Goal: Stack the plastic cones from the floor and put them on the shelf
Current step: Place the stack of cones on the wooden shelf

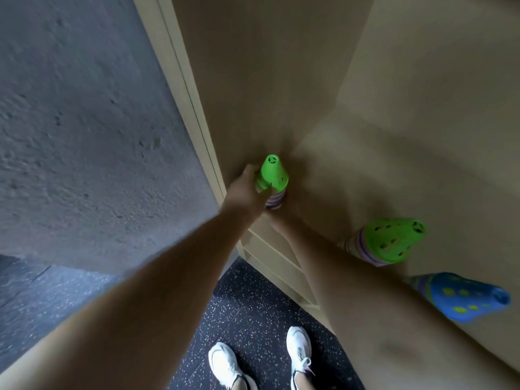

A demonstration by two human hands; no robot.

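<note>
A stack of plastic cones (272, 175) with a green one on top stands on the beige shelf (365, 170), in its back left corner. My left hand (247, 190) grips the stack from the left, thumb across the green cone. My right hand (277, 213) reaches in under the stack's base and is mostly hidden behind it; its grip cannot be made out. Two more stacks stand further right on the shelf: one topped by a green cone (389, 240) and one topped by a blue cone (464, 296).
The shelf's left side panel (185, 88) runs close beside the held stack. A grey wall (84, 122) lies to the left. Below is dark speckled floor (253, 299) with my white shoes (299, 350).
</note>
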